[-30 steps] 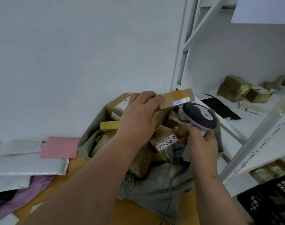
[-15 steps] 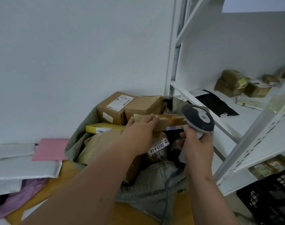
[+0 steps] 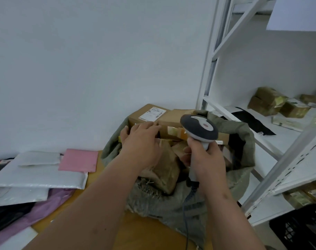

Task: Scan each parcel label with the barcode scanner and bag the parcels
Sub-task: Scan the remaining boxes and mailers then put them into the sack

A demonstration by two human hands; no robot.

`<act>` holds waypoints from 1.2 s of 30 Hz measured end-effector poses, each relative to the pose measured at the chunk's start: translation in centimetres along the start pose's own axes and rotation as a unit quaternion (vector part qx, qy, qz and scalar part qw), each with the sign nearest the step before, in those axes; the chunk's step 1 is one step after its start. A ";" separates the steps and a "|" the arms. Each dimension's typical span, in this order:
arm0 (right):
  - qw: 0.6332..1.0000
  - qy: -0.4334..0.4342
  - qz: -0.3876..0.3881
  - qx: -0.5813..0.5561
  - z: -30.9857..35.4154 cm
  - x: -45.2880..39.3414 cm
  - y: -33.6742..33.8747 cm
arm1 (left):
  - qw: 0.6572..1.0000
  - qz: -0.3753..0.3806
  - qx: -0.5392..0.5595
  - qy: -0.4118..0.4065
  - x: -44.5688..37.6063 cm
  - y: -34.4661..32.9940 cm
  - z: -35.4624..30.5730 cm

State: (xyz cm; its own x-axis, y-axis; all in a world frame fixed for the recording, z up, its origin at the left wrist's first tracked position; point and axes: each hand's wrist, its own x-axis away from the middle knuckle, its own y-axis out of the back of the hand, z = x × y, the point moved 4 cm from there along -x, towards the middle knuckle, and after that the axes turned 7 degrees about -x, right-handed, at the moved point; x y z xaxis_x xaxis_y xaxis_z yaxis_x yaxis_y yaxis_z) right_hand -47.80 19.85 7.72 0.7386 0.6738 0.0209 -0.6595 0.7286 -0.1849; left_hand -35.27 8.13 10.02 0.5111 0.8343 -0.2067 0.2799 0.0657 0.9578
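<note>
We note the left hand [image 3: 141,141] lies flat, fingers [image 3: 146,125] straight and spread, pressing on the parcels [image 3: 167,159] packed in the sack [image 3: 241,170]; it grips nothing. We judge this press settles a parcel among the others so the load sits compactly. The right hand [image 3: 205,159] has its fingers curled round the handle of the barcode scanner [image 3: 198,129], head tilted over the sack mouth, cable [image 3: 186,210] trailing down, presumably kept ready for the next label. A labelled box [image 3: 146,114] sits at the sack's far rim. The sack stands at the table's [image 3: 135,230] right edge, against the shelf rack [image 3: 295,159]. Padded mailers [image 3: 38,177] lie at the table's left edge, probably awaiting scanning.
</note>
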 end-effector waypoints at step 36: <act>0.959 -0.135 0.216 0.128 -15.0 14.8 -29.0 | 0.937 0.144 0.078 0.308 17.5 -4.4 37.2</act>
State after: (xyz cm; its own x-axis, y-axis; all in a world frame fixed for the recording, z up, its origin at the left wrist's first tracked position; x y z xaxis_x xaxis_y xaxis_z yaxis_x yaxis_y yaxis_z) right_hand -15.60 6.84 -1.37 0.3490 0.9013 0.2567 -0.9337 0.3577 0.0135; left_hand 2.65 2.04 -5.24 0.0315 0.9662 0.2559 0.3416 -0.2510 0.9057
